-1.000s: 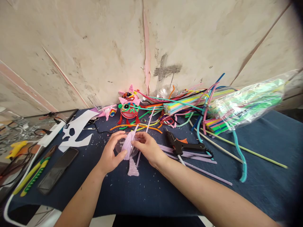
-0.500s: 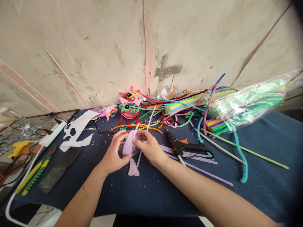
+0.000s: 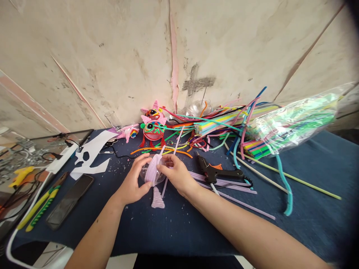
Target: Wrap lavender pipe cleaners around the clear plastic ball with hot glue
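My left hand cups a clear plastic dome partly wrapped in lilac pipe cleaner. My right hand pinches the lilac strand at the top of the dome. A coiled lilac cone lies on the dark blue cloth just below both hands. A loose lilac pipe cleaner runs up from under my fingers.
A black glue gun lies right of my hands. A pink and red pipe-cleaner figure stands by the wall. Heaps of coloured pipe cleaners and a clear bag of them fill the right. Phone, pliers and white paper cut-out lie left.
Both hands have lifted the dome slightly and turned it. My right fingers have shifted up along the lilac strand to the top of the dome.
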Demonstrator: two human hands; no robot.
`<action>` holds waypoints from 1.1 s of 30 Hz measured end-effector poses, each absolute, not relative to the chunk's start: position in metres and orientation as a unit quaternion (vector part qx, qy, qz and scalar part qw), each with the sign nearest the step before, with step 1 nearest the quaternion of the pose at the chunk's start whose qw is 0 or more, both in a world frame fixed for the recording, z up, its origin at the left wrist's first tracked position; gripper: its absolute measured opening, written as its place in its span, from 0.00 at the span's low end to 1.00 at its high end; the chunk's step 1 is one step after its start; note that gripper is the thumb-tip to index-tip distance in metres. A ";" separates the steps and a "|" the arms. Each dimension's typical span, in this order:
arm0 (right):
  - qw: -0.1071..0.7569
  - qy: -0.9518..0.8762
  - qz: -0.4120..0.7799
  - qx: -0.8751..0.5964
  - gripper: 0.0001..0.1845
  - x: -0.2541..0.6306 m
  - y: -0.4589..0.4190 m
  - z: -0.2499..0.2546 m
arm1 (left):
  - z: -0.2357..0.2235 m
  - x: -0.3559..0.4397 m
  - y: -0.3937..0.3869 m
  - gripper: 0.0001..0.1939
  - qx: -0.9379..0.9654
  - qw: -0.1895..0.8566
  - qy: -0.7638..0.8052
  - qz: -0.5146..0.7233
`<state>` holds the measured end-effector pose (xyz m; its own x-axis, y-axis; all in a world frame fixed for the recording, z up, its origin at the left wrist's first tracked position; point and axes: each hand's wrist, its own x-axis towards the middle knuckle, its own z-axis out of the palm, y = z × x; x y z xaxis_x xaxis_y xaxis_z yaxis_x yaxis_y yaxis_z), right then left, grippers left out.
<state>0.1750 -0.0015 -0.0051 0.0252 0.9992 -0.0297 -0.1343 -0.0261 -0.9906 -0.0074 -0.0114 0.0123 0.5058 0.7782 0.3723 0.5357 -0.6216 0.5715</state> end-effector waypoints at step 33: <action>0.522 -0.453 0.547 -0.473 0.17 0.175 -0.005 0.003 | 0.005 0.007 -0.015 0.20 0.798 0.209 0.420 0.379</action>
<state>0.1754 -0.0049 0.0030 -0.0080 0.9989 -0.0452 -0.1427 -0.0459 -0.9887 0.0070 -0.0151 0.0045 0.3610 0.8281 0.4290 0.5122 -0.5604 0.6508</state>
